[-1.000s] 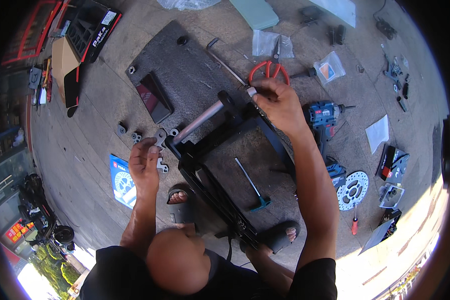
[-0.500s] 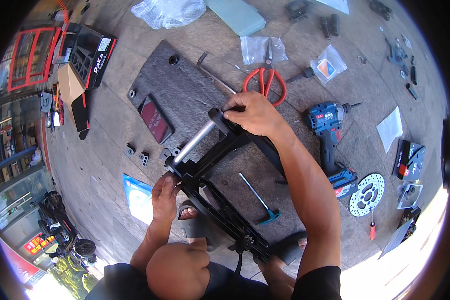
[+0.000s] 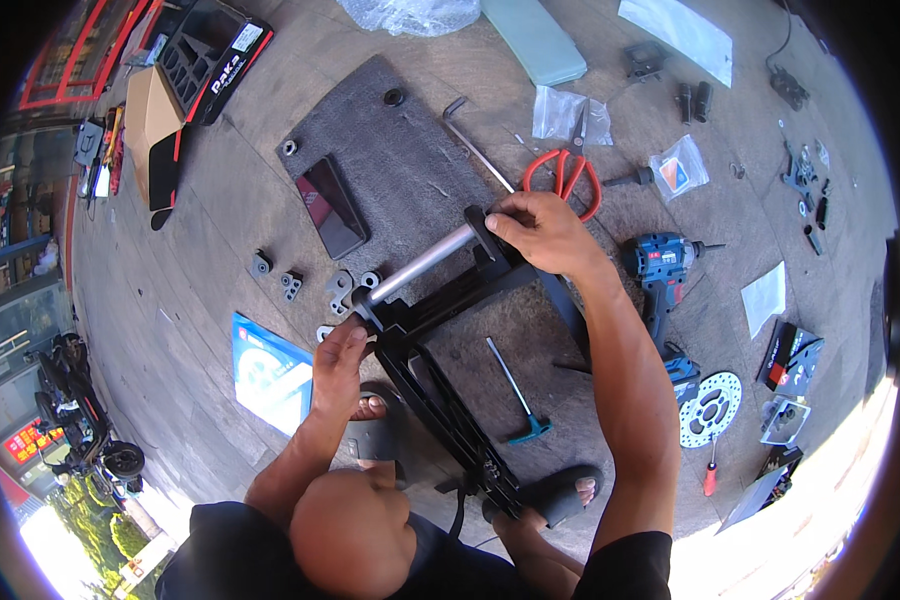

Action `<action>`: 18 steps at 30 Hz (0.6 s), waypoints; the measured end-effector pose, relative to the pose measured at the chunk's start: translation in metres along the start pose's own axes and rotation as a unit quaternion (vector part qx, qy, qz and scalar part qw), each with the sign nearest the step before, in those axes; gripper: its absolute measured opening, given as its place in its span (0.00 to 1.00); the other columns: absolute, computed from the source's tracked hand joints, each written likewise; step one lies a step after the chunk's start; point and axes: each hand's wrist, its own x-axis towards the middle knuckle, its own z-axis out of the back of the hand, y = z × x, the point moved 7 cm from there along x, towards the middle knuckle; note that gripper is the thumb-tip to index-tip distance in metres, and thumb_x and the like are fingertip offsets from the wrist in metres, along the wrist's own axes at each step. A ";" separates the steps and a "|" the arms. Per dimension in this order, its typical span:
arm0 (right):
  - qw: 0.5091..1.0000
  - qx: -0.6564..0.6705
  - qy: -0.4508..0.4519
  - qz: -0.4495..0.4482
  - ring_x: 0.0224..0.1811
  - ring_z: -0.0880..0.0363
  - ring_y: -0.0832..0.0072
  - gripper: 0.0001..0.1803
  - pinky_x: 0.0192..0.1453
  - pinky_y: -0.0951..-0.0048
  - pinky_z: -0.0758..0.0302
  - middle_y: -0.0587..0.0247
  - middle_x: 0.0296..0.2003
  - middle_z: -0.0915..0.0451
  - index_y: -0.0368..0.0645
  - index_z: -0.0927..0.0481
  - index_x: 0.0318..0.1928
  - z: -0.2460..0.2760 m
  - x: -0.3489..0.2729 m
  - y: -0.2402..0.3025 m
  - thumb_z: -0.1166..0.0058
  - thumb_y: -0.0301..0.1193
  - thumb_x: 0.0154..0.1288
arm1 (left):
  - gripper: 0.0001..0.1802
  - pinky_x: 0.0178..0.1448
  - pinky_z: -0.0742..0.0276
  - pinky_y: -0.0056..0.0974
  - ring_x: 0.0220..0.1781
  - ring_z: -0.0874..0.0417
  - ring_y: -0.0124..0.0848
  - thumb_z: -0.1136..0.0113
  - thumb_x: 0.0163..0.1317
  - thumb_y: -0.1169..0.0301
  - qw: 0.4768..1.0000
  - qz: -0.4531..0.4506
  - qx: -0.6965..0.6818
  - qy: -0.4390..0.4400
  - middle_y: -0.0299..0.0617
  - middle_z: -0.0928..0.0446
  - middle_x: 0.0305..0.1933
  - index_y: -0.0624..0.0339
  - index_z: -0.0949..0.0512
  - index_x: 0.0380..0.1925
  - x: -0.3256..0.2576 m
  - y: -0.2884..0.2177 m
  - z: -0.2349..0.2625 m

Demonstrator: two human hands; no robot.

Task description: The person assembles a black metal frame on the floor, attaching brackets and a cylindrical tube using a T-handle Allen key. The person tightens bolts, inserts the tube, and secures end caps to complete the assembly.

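Note:
A black metal frame (image 3: 450, 300) stands tilted between my feet, its lower end near the ground. Across its top end runs a silver tube (image 3: 422, 264) between two black end lugs. The fingers of my left hand (image 3: 338, 372) close on the lug at the tube's near left end. At the far right end, my right hand (image 3: 550, 238) pinches the other lug between thumb and fingers. What my fingertips press against is partly hidden. A dark mat (image 3: 390, 150) with a phone (image 3: 332, 207) on it lies just beyond the tube.
Red-handled scissors (image 3: 567, 178) and a long hex key (image 3: 480, 147) lie past my right hand. A blue cordless driver (image 3: 660, 265) and a brake disc (image 3: 711, 410) are to the right. A teal T-handle wrench (image 3: 532, 428) lies beside the frame; several small brackets (image 3: 291, 286) sit left.
The view has turned a little, so things on the ground sit differently in it. Both hands keep their hold on the frame, which appears slightly farther right.

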 end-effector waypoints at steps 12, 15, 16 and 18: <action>0.999 -0.028 -0.013 -0.015 0.38 0.20 0.79 0.17 0.43 0.77 0.24 0.64 0.34 0.17 0.34 0.19 0.45 -0.003 -0.010 0.006 0.33 0.31 0.59 | 0.19 0.53 0.29 0.29 0.46 0.23 0.22 0.37 0.66 0.69 0.994 -0.041 -0.093 -0.040 0.39 0.19 0.44 0.71 0.25 0.51 0.012 0.012 -0.004; 1.000 0.008 -0.016 -0.024 0.38 0.20 0.79 0.17 0.43 0.77 0.24 0.64 0.34 0.17 0.34 0.19 0.45 -0.006 -0.011 0.005 0.33 0.30 0.58 | 0.15 0.53 0.27 0.28 0.45 0.22 0.22 0.37 0.65 0.71 0.993 -0.050 -0.095 -0.042 0.39 0.19 0.44 0.70 0.24 0.47 0.016 0.013 -0.005; 0.999 0.026 -0.015 -0.026 0.38 0.20 0.80 0.17 0.42 0.78 0.24 0.65 0.34 0.17 0.34 0.20 0.45 -0.007 -0.011 0.004 0.32 0.29 0.58 | 0.15 0.52 0.27 0.28 0.45 0.22 0.23 0.37 0.65 0.72 0.991 -0.054 -0.116 -0.039 0.39 0.19 0.44 0.70 0.24 0.47 0.016 0.015 -0.006; 0.999 0.021 -0.027 -0.031 0.38 0.21 0.81 0.17 0.42 0.78 0.24 0.65 0.34 0.17 0.34 0.20 0.45 -0.007 -0.011 0.000 0.33 0.29 0.58 | 0.14 0.52 0.26 0.28 0.45 0.21 0.23 0.36 0.64 0.73 0.989 -0.058 -0.127 -0.047 0.40 0.19 0.44 0.70 0.25 0.46 0.018 0.019 -0.007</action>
